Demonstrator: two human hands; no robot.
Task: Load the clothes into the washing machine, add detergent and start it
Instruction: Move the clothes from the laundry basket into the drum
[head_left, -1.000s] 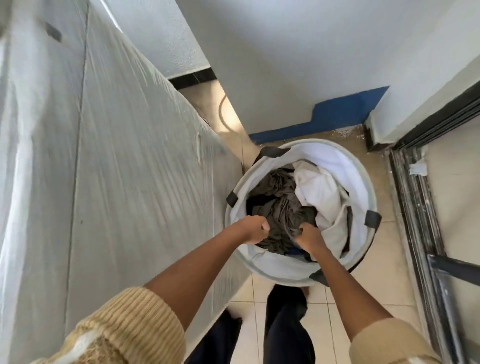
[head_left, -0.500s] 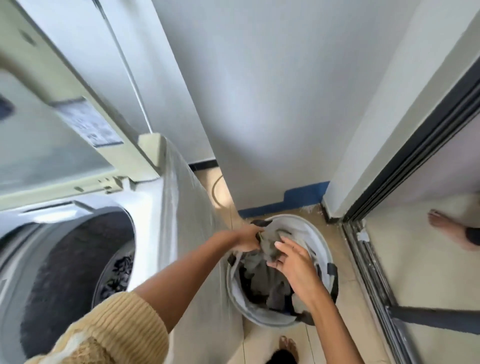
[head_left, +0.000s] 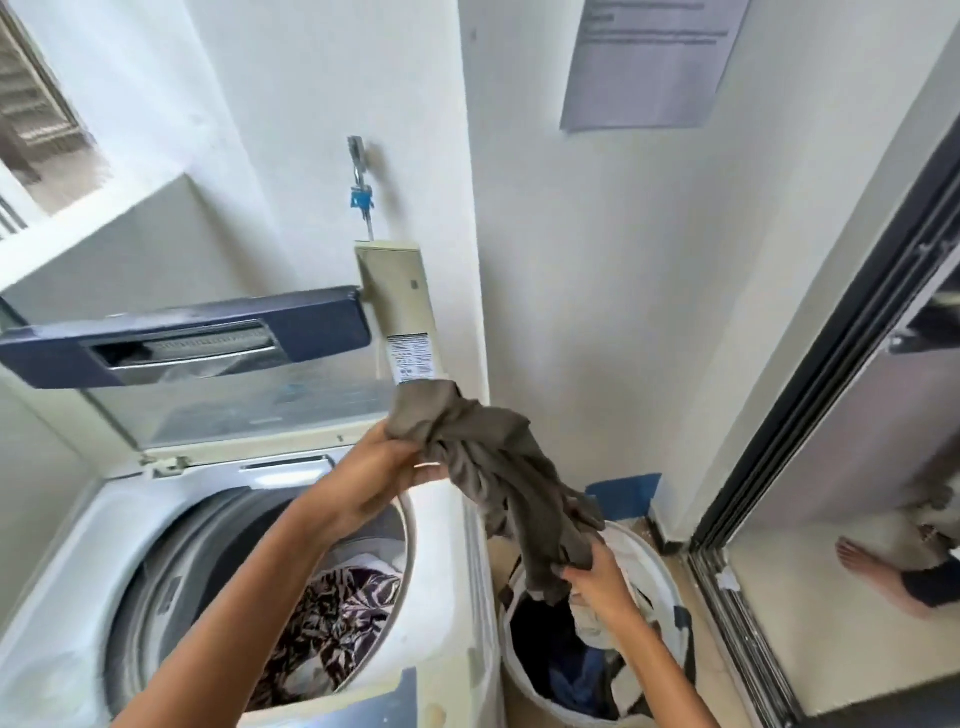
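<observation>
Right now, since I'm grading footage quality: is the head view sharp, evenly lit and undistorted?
Head view: the wide-angle lens tilts and bows the door frame; the wall notice is too soft to read; daylight washes out the window; the grey garment is fairly sharp.

Wall notice (head_left: 652, 62): printed lines, too blurred to read.
Sticker (head_left: 411, 357) on the washing machine lid (head_left: 397, 291): small print, illegible.

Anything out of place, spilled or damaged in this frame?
Nothing stands out. The grey garment, twisted, hangs between the left hand and right hand above the laundry basket, beside the open washing machine, which holds clothes. No spill visible.
</observation>
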